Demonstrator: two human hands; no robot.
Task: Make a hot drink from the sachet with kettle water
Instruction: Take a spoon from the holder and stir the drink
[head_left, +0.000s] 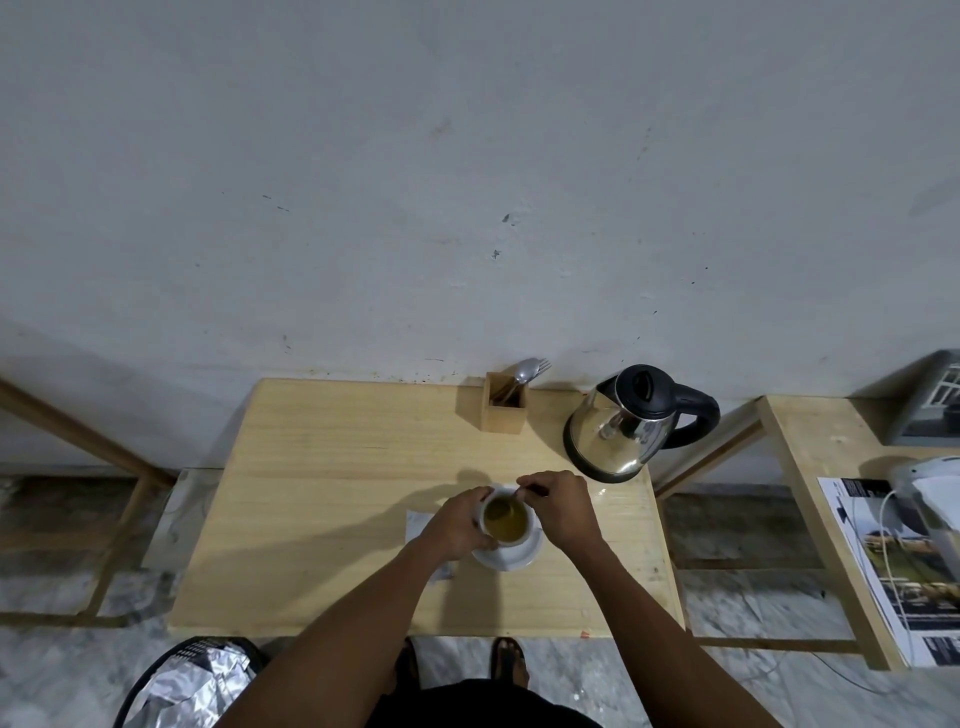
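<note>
My left hand wraps the cup on its saucer; my right hand pinches a spoon dipped in the drink, kettle nearby

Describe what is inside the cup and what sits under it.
The cup holds yellowish-brown liquid with a spoon dipped in, held by the right hand. A white saucer lies under it; the cup hides the saucer's middle.
</note>
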